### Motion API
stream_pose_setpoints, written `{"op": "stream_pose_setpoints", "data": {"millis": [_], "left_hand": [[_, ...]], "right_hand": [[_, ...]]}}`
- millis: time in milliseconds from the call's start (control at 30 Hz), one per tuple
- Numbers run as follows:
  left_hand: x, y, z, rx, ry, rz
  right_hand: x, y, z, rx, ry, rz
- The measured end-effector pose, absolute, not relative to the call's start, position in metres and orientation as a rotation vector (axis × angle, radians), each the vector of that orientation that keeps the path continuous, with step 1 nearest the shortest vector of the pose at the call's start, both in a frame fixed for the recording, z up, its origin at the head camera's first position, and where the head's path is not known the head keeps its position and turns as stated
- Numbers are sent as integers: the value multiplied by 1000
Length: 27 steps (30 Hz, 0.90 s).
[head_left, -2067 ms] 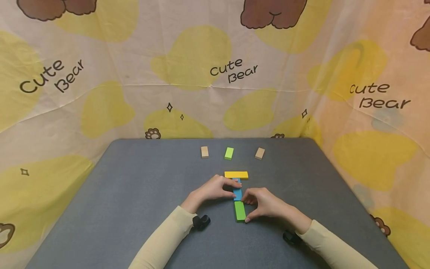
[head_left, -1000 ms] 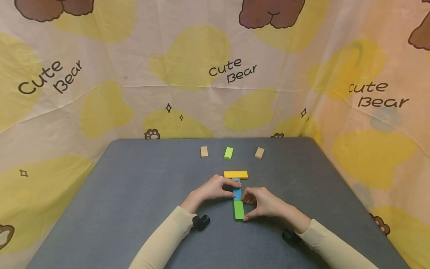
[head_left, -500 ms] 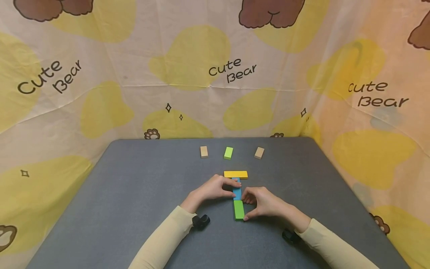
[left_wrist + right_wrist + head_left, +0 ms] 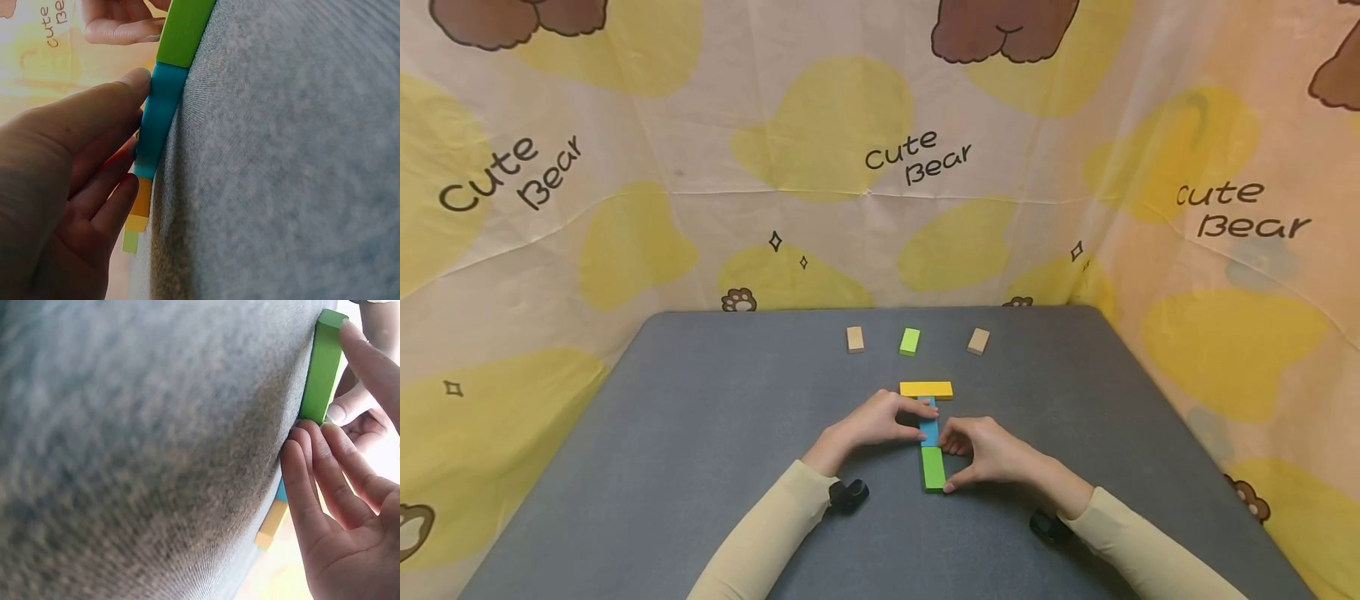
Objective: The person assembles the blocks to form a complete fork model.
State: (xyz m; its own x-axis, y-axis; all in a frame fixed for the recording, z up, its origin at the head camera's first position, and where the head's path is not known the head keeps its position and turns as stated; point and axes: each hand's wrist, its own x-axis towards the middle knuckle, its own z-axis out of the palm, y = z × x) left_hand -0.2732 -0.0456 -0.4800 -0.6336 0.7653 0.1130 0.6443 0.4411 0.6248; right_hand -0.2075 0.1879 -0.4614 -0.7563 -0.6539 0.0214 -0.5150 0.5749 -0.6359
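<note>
In the head view, a yellow block (image 4: 926, 389) lies crosswise, with a blue block (image 4: 929, 432) running from it toward me. A green block (image 4: 933, 469) continues that line, end against the blue one. My left hand (image 4: 880, 418) holds the blue block, index finger over its top and thumb at its left edge. My right hand (image 4: 988, 450) grips the green block (image 4: 322, 369): the thumb is at its near right corner, the bent fingers at its right side by the joint. In the left wrist view, the blue block (image 4: 161, 119) and green block (image 4: 184, 31) meet flush.
Toward the back of the grey table (image 4: 737, 417) lie a wooden block (image 4: 855, 339), a light green block (image 4: 910, 342) and another wooden block (image 4: 978, 341), spaced apart. A printed curtain (image 4: 820, 150) stands behind the table and along both sides.
Since the earliest frame, the green block has shifted slightly away from me and left, straightening against the blue block, and the right thumb moved with it. During the last second, both hands hold still.
</note>
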Motion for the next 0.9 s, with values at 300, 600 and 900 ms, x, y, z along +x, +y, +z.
{"op": "stream_pose_setpoints", "data": {"millis": [300,600,900], "left_hand": [[-274,-46,-480,1249,2505,963],[-274,-48,-481,1231,2502,970],[-273,-48,-481,1253,2505,970]], "right_hand": [[-217,201,-460,-913,2574,-1031],[-245,219,-455,-804,2671,-1100],[-274,236,-454,-703,2779,-1087]]}}
